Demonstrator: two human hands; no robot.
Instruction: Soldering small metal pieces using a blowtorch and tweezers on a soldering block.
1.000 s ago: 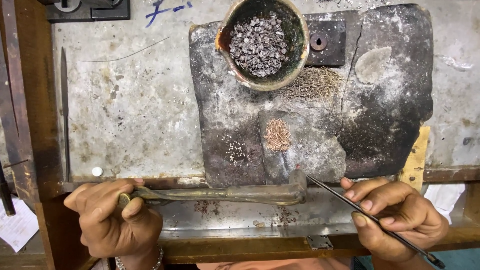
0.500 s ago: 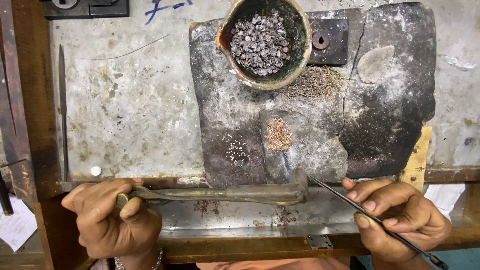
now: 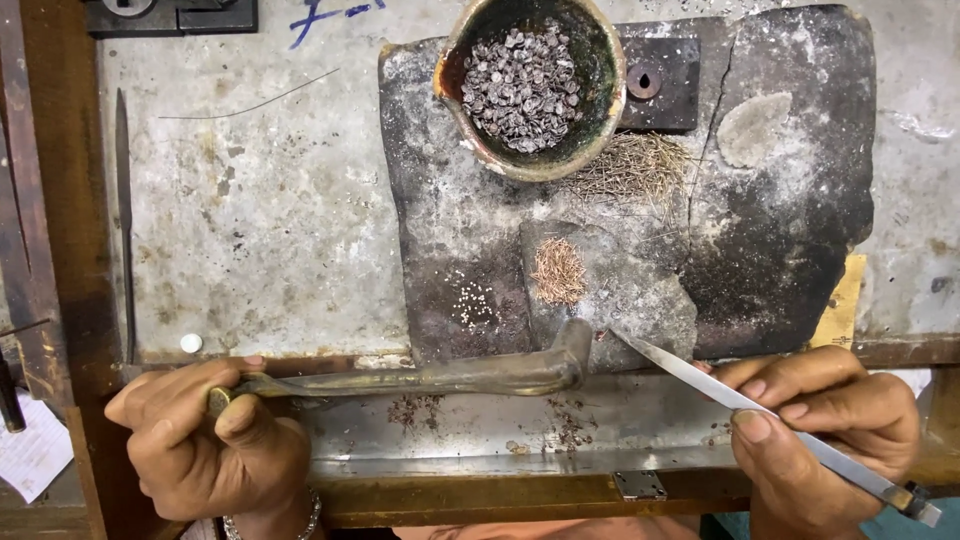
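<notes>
Workbench (image 3: pixel 260 250): left fingers (image 3: pixel 235 415) grip blowpipe (image 3: pixel 450 375), right fingers (image 3: pixel 760 425) pinch tweezers (image 3: pixel 700 375).

**Greys, browns and a fleck of copper**

The charred slab of soldering block (image 3: pixel 640 230) is dark grey to black, mottled with pale ash patches. The round clay bowl (image 3: pixel 530 85) has a tan rim and greenish-black inner wall, and is filled with dull silver-grey flakes (image 3: pixel 520 88). A coppery-brown tuft of fine wire bits (image 3: pixel 558 270) lies beside tiny white beads (image 3: pixel 478 302). The bent metal blowpipe (image 3: pixel 450 378) is tarnished olive-brass; the slim tweezers (image 3: pixel 720 392) are bright steel. The table (image 3: pixel 260 230) is stained pale grey, framed in red-brown wood.
</notes>
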